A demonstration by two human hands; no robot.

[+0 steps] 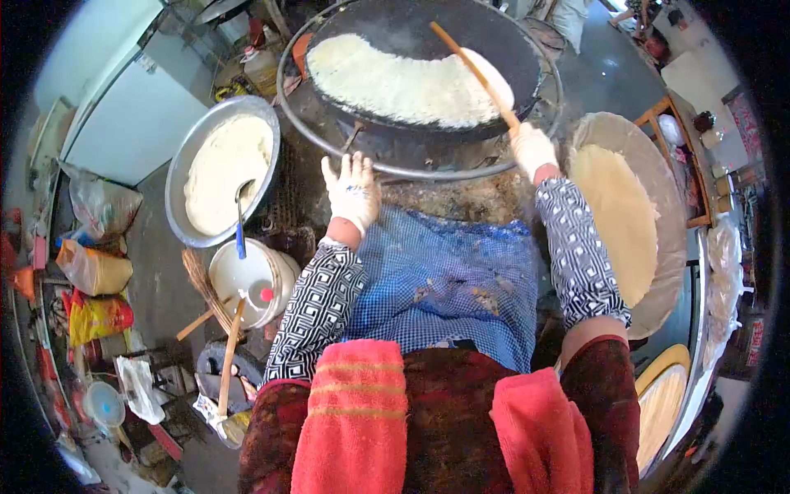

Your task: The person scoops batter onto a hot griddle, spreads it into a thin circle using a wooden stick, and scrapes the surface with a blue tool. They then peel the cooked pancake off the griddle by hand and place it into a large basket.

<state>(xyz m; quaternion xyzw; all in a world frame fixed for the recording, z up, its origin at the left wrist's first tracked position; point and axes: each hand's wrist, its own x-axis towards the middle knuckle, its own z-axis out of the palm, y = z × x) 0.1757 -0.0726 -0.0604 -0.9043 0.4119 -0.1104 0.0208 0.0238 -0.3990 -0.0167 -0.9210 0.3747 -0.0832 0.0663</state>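
Note:
My right hand point(533, 151), in a white glove, is closed around the handle end of a long wooden spreading stick point(471, 69). The stick slants up and left over a large round black griddle point(395, 25). On the griddle, pale batter point(378, 82) lies in a wide curved band along its near and left side, and the stick crosses its right end. Also gloved, my left hand point(352, 193) has its fingers spread, close to the near edge of the metal ring point(436, 174) around the griddle. Nothing is in its palm side that shows.
A metal basin point(175, 189) of batter with a blue-handled ladle point(240, 239) stands left, above a white bucket point(284, 272). To the right, a large thin flatbread point(617, 222) lies on a round covered surface point(671, 239). A straw brush point(202, 280) is beside the bucket.

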